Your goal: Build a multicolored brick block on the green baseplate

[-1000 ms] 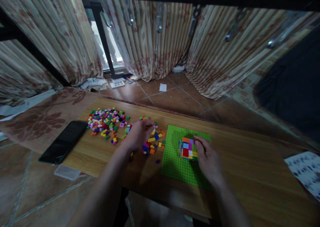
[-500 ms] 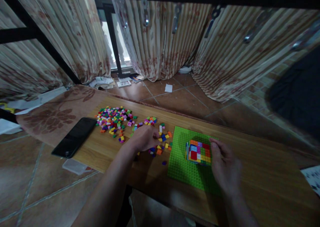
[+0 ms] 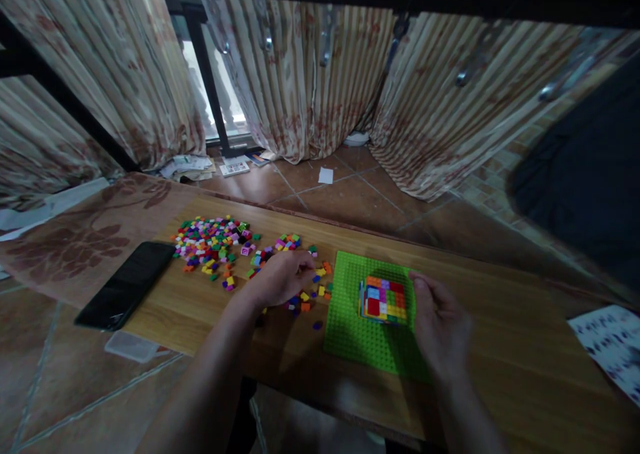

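Observation:
A green studded baseplate (image 3: 355, 334) lies on the wooden table (image 3: 500, 347). A multicoloured block of small bricks (image 3: 383, 300) stands on it. My right hand (image 3: 439, 322) rests at the block's right side, fingers curled against its edge. My left hand (image 3: 281, 278) lies over a small scatter of loose coloured bricks (image 3: 310, 294) left of the baseplate, fingers closed in a pinch. What they hold is hidden. A larger pile of loose bricks (image 3: 213, 241) sits further left.
A black phone (image 3: 127, 283) lies at the table's left end beside a floral cloth (image 3: 75, 241). A clear plastic lid (image 3: 131, 347) lies on the tiled floor below. A printed sheet (image 3: 607, 347) is at the right edge. Curtains hang behind.
My right hand moved from on top of the block to its right side, uncovering the block. My left hand drew back slightly over the loose bricks. The camera shifted.

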Motion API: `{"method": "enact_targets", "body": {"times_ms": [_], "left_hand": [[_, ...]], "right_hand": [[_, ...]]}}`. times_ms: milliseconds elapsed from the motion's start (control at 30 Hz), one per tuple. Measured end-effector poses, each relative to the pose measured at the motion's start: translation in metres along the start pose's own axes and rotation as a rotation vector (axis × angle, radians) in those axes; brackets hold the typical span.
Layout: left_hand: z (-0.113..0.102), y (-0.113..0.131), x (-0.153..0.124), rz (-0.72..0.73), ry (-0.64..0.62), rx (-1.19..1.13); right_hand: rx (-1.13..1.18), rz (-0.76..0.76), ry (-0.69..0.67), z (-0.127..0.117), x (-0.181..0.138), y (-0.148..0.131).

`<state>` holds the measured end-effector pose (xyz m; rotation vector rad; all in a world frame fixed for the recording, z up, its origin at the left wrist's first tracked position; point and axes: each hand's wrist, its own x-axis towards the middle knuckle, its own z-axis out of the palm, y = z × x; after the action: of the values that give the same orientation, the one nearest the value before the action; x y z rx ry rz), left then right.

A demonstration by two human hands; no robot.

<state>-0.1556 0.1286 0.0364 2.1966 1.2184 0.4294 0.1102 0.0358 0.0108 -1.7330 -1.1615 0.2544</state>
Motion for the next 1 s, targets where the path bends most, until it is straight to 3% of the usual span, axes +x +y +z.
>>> {"method": "enact_targets", "body": {"times_ms": [400, 500, 600, 667, 900, 1000], "left_hand": [[-0.008, -0.001, -0.006, 0.022, -0.241, -0.204], [-0.021, -0.008, -0.009, -0.015, -0.115, -0.191], [-0.036, -0.02, -0.014, -0.144, 0.077, -0.122], [-0.043, -0.027, -0.016, -0.21, 0.134, -0.08], [-0.044, -0.029, -0.02, -0.292, 0.084, -0.02], [-0.046, -0.032, -0.019, -0.297, 0.134, -0.002]], "right_hand": [[-0.023, 0.04, -0.037, -0.001, -0.002, -0.002], [-0.046, 0.068, -0.031, -0.002, -0.002, -0.002], [-0.062, 0.095, -0.023, -0.003, -0.001, -0.003], [-0.069, 0.09, -0.024, -0.003, -0.001, -0.004], [-0.067, 0.092, -0.025, -0.001, -0.002, -0.002], [-0.085, 0.08, -0.028, -0.002, -0.002, 0.0]]}}
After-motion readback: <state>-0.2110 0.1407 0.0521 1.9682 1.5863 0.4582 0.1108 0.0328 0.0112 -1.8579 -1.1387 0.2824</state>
